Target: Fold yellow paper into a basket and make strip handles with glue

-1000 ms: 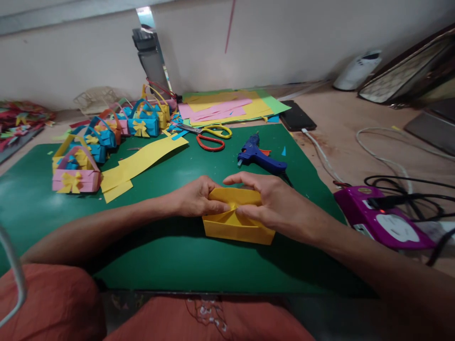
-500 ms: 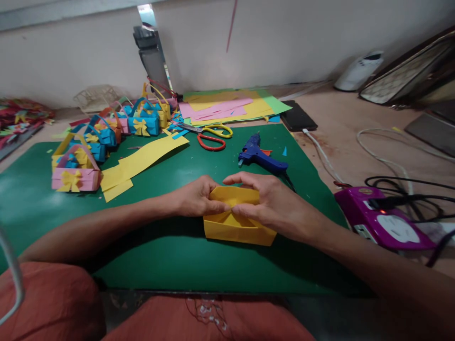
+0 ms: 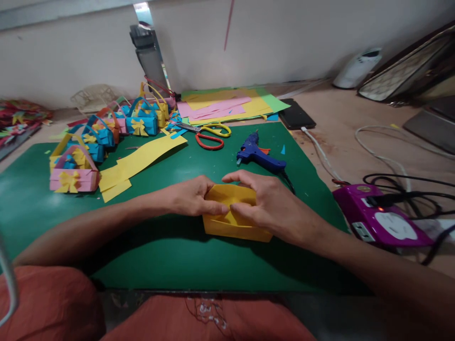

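The left hand [image 3: 190,196] is pinching a yellow paper box [image 3: 236,230], thumb inside. Facing it, the half-curled right hand [image 3: 275,203] is gripping the other end.

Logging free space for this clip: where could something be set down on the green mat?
Bare green mat lies between the yellow paper box and the mat's near edge, and between the pink basket and the left forearm. A smaller patch, lightly specked, sits between the yellow strips and the glue gun. Crowded: the back left, with paper baskets and scissors.
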### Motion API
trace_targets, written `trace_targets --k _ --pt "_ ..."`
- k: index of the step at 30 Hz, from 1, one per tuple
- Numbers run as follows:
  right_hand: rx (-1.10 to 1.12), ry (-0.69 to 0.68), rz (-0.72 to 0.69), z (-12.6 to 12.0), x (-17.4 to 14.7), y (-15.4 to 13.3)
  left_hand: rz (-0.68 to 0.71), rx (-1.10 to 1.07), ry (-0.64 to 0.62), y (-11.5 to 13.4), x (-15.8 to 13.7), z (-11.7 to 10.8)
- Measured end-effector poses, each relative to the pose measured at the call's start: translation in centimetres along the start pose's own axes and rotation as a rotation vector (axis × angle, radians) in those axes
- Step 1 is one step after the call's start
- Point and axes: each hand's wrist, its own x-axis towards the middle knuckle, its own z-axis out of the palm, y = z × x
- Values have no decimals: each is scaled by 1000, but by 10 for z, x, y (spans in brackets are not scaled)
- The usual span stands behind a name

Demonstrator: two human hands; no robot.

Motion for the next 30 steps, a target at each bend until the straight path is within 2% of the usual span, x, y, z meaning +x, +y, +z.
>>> trace_targets --k 5,9,19,24,30 --pt "-108 -16 -8 2 -3 -6 -19 60 -14 0 -2 2" --pt "-147 -28 -23 3 -6 -10 -8 7 -43 4 -6 -3" --pt "-114 206 -57 -6 -14 -7 96 -6 10 6 -7 -19" --pt "-65 257 -67 -5 -18 -3 106 11 -30 0 0 -17" --pt "-120 280 -154 -1 -21 4 66 31 16 1 -2 -14"
